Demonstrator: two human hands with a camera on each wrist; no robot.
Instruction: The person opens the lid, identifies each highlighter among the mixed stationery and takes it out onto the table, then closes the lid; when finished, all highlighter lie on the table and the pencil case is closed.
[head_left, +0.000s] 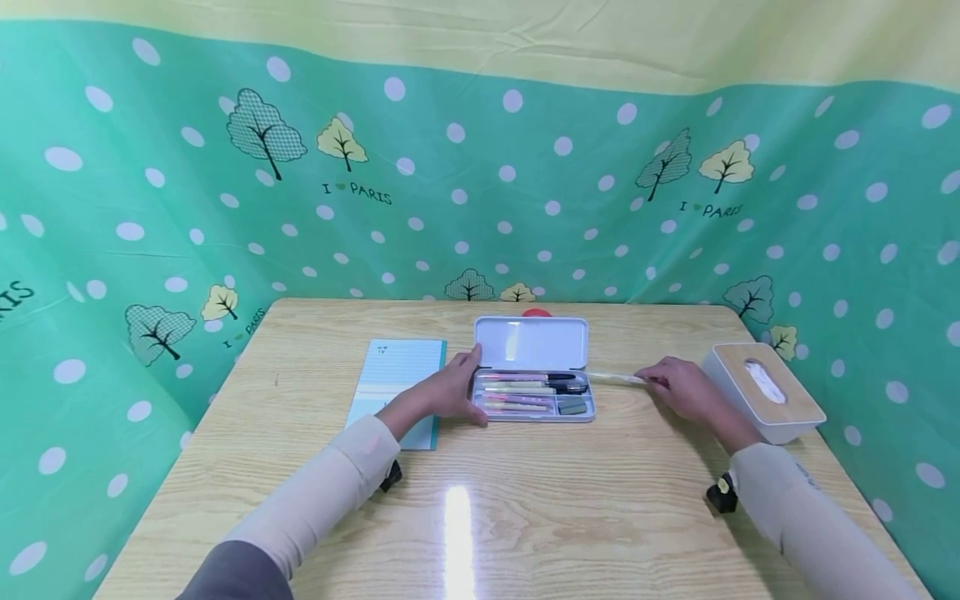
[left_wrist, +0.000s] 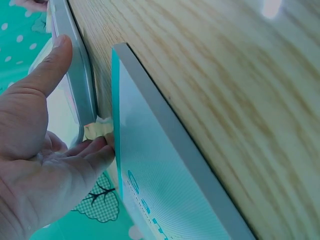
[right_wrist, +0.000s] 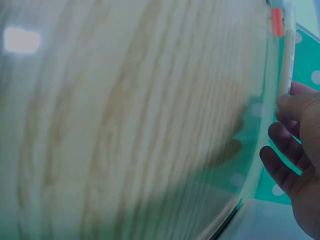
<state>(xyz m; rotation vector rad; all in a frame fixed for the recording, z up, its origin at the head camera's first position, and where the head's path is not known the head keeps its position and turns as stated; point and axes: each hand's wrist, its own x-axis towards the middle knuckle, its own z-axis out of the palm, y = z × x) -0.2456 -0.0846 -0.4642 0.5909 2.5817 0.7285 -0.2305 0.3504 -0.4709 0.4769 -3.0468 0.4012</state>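
Note:
A white pencil case [head_left: 531, 343] lies with its lid raised at the middle of the table. Several pens [head_left: 517, 387] and a grey eraser [head_left: 572, 407] lie inside it. My left hand [head_left: 452, 387] holds the case's left end, thumb at the front corner and fingers up by the lid; in the left wrist view the thumb lies along the case's side. To the right of the case, my right hand [head_left: 678, 385] pinches a slim, pale pen [right_wrist: 287, 60] between thumb and index finger. The pen points left, its far end close to the case's right side.
A light-blue notebook [head_left: 405, 367] lies under the left forearm, left of the case. At the right edge stands a white tissue box [head_left: 783, 404] with a wooden top, close beside the right hand. A red object [head_left: 536, 312] shows behind the lid. Patterned curtain [head_left: 480, 208] surrounds the table.

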